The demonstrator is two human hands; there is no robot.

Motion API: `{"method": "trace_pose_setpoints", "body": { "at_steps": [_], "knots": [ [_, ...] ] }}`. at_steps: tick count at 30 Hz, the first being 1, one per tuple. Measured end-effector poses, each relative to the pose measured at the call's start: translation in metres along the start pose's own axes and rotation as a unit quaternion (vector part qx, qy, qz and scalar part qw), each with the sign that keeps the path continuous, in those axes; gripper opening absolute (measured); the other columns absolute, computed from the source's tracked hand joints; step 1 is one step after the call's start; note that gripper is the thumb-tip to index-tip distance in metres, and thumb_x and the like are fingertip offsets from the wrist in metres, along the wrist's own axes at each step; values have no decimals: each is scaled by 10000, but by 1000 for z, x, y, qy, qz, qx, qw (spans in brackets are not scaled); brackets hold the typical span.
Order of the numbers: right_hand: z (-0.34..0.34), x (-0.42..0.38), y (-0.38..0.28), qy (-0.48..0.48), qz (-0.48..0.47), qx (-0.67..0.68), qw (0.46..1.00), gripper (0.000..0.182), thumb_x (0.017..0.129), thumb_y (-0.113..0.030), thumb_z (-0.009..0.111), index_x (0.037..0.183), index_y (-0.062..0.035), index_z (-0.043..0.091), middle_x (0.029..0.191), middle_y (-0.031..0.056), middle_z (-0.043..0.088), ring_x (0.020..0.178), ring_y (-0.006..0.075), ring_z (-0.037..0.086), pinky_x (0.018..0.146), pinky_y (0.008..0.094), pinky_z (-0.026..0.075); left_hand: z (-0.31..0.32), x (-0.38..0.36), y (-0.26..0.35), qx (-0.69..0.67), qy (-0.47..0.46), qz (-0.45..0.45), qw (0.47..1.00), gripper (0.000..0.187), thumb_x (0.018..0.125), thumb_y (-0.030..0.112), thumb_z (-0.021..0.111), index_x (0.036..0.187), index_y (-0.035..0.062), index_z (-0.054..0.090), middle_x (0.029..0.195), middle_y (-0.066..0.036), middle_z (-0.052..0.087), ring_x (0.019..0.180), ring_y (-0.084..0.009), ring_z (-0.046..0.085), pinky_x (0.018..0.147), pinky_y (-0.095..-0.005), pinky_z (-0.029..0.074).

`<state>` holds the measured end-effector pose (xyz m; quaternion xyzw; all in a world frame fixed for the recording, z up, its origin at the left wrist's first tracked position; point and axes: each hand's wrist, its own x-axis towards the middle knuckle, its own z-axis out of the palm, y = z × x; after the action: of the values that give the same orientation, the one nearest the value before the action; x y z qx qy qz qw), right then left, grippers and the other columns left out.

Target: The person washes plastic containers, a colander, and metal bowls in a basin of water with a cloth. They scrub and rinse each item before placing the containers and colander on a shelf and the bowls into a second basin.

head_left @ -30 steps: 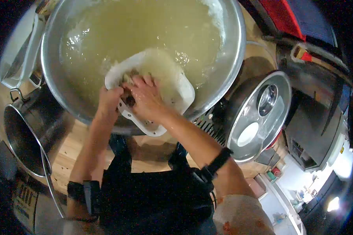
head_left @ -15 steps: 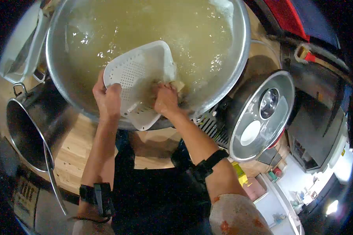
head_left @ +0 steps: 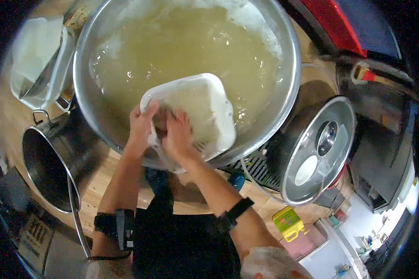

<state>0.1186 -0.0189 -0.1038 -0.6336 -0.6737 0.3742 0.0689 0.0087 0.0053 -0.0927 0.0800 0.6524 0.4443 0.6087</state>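
Note:
A white plastic colander (head_left: 224, 111) with small holes is tilted at the near side of a large metal basin (head_left: 291, 79) of cloudy yellowish water (head_left: 186, 42). My left hand (head_left: 142, 123) grips the colander's left rim, thumb on the inner side. Against the inside of the left wall presses my right hand (head_left: 176, 135), its fingers bent and blurred by motion. A brownish blur shows between the two hands; what my right hand holds there I cannot make out. Suds float along the basin's far edge.
A tall metal pot (head_left: 51, 162) with a handle stands at left, below pale plastic containers (head_left: 37, 56). To the right, a metal bowl (head_left: 312, 186) holds smaller dishes. A yellow jug (head_left: 287, 224) stands lower right on the floor.
The colander has turned and moved right, its inside now facing up more. My right hand has shifted from its lower right part to its left wall; the pale piece at its fingers no longer shows.

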Motion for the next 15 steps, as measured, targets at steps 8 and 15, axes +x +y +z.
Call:
{"method": "trace_pose_setpoints", "body": {
  "at_steps": [8,15],
  "knots": [
    [-49,35,59,99,-140,-283,944,239,752,-129,527,984,-85,560,1010,144,475,1019,309,436,853,461,342,-1,-6,-38,41,81,-75,993,258,672,63,527,912,-1,598,800,-54,601,684,-156,557,583,-301,446],
    [-103,27,55,-121,97,295,943,350,739,-93,594,1079,-17,559,1103,113,530,982,227,537,796,369,466,32,-5,-1,80,-11,2,997,368,653,20,500,1018,8,548,786,-65,578,705,-162,563,593,-280,459]
  ]
}}
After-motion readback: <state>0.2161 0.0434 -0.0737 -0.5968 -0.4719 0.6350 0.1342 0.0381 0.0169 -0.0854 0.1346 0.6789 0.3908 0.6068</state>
